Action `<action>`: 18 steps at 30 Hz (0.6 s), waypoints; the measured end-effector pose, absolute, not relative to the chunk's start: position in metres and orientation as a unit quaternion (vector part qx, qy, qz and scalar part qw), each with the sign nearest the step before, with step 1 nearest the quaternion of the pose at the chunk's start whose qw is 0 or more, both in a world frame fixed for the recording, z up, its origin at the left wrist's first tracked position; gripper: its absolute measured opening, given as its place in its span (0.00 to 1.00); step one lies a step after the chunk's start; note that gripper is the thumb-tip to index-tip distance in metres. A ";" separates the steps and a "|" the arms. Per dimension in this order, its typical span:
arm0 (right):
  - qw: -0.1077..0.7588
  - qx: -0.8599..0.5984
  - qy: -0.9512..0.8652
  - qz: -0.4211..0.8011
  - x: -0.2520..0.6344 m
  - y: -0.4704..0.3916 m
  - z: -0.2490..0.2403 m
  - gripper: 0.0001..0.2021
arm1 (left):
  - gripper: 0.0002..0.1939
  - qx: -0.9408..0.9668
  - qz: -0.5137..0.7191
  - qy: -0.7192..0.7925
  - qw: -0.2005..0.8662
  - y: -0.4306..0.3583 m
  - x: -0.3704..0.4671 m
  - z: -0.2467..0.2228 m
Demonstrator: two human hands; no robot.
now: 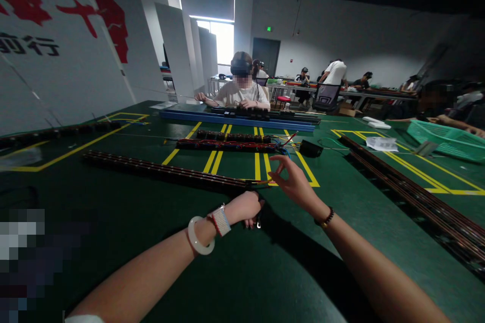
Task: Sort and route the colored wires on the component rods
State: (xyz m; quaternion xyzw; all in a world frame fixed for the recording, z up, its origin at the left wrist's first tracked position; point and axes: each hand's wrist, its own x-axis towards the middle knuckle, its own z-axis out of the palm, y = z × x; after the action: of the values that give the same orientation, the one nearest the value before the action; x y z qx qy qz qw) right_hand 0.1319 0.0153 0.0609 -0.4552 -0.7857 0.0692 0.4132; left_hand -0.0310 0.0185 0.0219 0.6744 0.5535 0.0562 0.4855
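A long dark strip assembly (162, 169) lies on the green table, with short coloured wires (263, 181) at its right end. My left hand (245, 208) is closed just below that end, on a small item with a shiny metal tip (258, 222) that I cannot make out. My right hand (290, 179) is raised at the wire ends, thumb and forefinger bent towards each other; whether a wire is between them is unclear. Farther back lies a dark bundle with red and blue wires (227, 145), beside a black block (310, 148).
Blue rails (242, 120) lie across the far side, in front of a seated person. Long dark strips (417, 197) run along the right. A green basket (447, 141) stands at the back right. Yellow tape lines mark the green table (125, 242).
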 end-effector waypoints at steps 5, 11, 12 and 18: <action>0.380 -0.494 -0.755 0.205 0.167 0.044 0.040 0.19 | 0.19 0.707 0.006 0.526 0.473 0.020 -0.034 0.029; 0.270 -0.497 -0.781 0.266 0.189 0.052 0.013 0.26 | 0.18 0.726 -0.010 0.502 0.470 0.021 -0.036 0.030; 0.243 -0.498 -0.788 0.268 0.189 0.051 0.012 0.27 | 0.18 0.720 -0.010 0.500 0.482 0.022 -0.037 0.029; 0.163 -0.484 -0.811 0.285 0.185 0.048 0.014 0.26 | 0.17 0.639 0.091 0.447 0.619 0.023 -0.038 0.025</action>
State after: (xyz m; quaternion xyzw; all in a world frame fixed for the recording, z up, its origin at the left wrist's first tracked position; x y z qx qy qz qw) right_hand 0.1846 0.0475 0.0135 -0.4844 -0.8110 0.2849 0.1628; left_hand -0.0385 0.0227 0.0249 0.6393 0.4470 0.0913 0.6190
